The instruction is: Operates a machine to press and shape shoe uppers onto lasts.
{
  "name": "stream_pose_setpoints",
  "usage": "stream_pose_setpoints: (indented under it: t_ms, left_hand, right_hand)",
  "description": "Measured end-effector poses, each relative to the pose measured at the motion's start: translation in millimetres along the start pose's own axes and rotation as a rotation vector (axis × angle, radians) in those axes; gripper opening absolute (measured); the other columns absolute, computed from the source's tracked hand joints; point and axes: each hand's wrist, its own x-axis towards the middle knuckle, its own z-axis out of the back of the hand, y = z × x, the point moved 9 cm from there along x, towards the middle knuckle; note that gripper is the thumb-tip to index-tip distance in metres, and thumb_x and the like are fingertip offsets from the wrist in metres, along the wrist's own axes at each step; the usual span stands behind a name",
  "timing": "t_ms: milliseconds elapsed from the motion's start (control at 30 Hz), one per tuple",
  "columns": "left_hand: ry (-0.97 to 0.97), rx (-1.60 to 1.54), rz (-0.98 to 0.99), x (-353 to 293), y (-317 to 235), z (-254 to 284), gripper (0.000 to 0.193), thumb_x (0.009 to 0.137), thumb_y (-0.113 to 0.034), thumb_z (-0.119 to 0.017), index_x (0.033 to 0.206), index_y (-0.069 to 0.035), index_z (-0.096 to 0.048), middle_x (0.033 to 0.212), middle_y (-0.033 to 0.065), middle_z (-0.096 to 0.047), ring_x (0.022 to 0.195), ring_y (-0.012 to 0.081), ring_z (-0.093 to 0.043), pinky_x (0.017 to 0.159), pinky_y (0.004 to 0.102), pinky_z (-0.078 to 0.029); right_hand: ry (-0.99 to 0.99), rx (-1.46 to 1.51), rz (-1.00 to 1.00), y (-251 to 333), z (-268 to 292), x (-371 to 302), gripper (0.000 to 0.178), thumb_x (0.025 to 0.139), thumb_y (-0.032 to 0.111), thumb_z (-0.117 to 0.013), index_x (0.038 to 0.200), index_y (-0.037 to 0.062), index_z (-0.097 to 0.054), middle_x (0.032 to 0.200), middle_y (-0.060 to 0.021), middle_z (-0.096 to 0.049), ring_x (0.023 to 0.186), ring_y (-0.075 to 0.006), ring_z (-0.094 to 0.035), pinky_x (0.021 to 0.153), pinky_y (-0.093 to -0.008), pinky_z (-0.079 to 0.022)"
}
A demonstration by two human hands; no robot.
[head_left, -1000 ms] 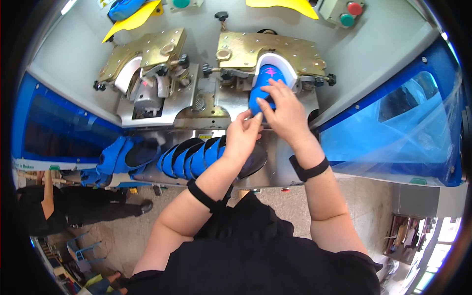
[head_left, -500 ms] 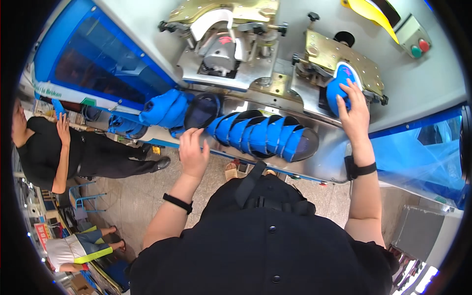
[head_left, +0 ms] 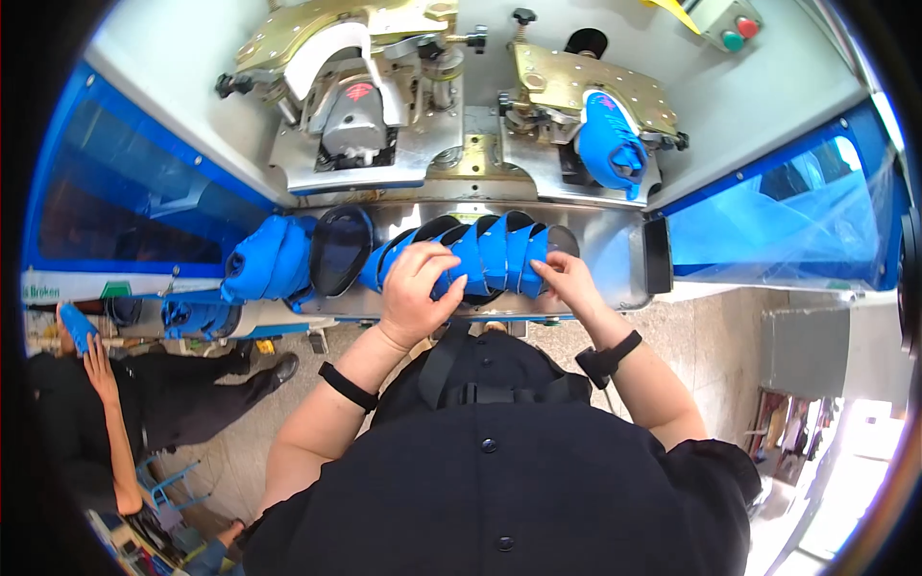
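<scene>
- Two bare hands are working at the centre, over a row of overlapping blue shoe uppers (head_left: pixel 495 254) that is stretching toward 3 o'clock along a metal tabletop (head_left: pixel 615 259).
- The left hand (head_left: pixel 415 293), at 9 o'clock, is resting at the row's near side, fingers bent and thumb apart; whether it is gripping an upper, one cannot tell.
- The right hand (head_left: pixel 569 280), at 3 o'clock, is reaching the end piece with thumb and fingertips close together; a firm hold cannot be confirmed.
- At 1 o'clock, a single blue upper (head_left: pixel 610 154) is sitting on the right press (head_left: pixel 576 82), neither hand touching it; at 11, the left press (head_left: pixel 357 120) is standing unloaded.
- Farther out at 9 o'clock, more blue uppers (head_left: pixel 264 264) are lying bunched.
- The step in hand is apparently singling out a piece from the row; the next move is likely calling for a pinch on one edge, without dragging its neighbours.
</scene>
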Motion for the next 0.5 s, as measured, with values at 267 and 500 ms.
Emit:
stream_pose_setpoints:
  t_ms: [267,500]
  left_hand:
    - [1.150,-1.025,0.955,-51,4,-122,0.060,0.098,-0.058,-0.046,0.112,-0.003,-0.067,0.106,0.0125,-0.071,0.098,0.0217,-0.069,0.083,0.0305,-0.053]
    - [0.553,-1.757,0.880,58,-48,-130,0.039,0.099,-0.022,-0.057,0.134,-0.010,-0.047,0.126,0.0091,-0.062,0.111,0.0226,-0.063,0.096,0.0409,-0.051]
  right_hand:
    - [0.013,0.925,0.031,41,61,-88,0.041,0.100,0.019,-0.052,0.135,0.0029,-0.041,0.108,-0.0127,-0.064,0.079,-0.0183,-0.067,0.067,-0.0269,-0.052]
    - [-0.160,0.972,0.066,65,82,-97,0.045,0.101,0.017,-0.050,0.139,0.0021,-0.033,0.114,-0.0141,-0.059,0.095,-0.0214,-0.063,0.083,-0.0329,-0.052]
